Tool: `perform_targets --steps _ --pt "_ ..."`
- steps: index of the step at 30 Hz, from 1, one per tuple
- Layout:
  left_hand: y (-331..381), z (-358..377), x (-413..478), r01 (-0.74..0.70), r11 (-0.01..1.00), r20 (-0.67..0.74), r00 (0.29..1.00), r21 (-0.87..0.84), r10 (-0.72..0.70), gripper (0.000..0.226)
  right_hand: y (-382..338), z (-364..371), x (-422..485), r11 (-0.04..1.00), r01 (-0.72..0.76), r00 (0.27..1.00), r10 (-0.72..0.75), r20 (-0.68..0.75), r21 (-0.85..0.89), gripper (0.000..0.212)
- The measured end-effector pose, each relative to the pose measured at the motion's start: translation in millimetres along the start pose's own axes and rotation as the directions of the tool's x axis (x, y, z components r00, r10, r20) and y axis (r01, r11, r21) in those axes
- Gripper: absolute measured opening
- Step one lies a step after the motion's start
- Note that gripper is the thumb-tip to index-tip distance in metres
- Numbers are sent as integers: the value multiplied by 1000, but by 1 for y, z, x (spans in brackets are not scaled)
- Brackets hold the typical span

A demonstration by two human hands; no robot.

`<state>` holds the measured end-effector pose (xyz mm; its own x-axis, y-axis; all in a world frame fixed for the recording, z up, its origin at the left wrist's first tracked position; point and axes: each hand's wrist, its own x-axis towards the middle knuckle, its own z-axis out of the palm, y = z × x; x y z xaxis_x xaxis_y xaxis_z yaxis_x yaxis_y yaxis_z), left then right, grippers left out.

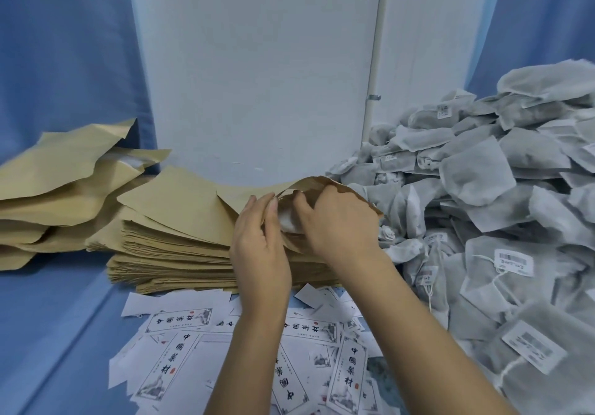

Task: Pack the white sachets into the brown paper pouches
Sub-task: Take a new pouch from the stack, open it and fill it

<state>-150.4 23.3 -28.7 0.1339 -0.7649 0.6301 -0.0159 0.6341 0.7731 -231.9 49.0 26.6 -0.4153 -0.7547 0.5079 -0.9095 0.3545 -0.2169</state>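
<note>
Over the middle of the blue-draped surface (pixel 48 318), both hands work at one brown paper pouch (pixel 341 189), which lies atop the flat stack of pouches (pixel 174 241). The left hand (pixel 260 231) pinches the pouch's near lip, holding the mouth open. The right hand (pixel 338 221) curls into the mouth, fingers bent, and seems to grip a white sachet (pixel 288 218) that sits partly inside (only a pale corner shows between the hands). A big heap of sachets (pixel 499 189) fills the right side. Bulkier pouches (pixel 58 183) lie at the far left, and printed labels (pixel 180 318) are scattered near the person.
</note>
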Motion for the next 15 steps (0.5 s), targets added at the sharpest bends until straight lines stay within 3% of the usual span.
perform_targets --steps 2,4,9,12,15 --pt "0 1 0 3 1000 -8 1000 -15 -3 30 -4 -6 -4 985 10 999 -2 -44 174 36" --pt "0 1 -2 3 999 -21 1000 -38 -4 31 -8 -8 -3 892 4 998 -29 48 453 29" --pt "6 4 -8 14 998 -37 999 -56 -16 33 -12 4 12 810 -82 904 -185 385 581 25" --pt "7 6 -9 16 999 -1 1000 -45 -17 35 -7 12 11 745 -33 937 -208 280 667 35" --pt "6 6 -7 11 1000 7 1000 -1 -11 36 4 22 -4 671 122 992 -91 -82 732 34"
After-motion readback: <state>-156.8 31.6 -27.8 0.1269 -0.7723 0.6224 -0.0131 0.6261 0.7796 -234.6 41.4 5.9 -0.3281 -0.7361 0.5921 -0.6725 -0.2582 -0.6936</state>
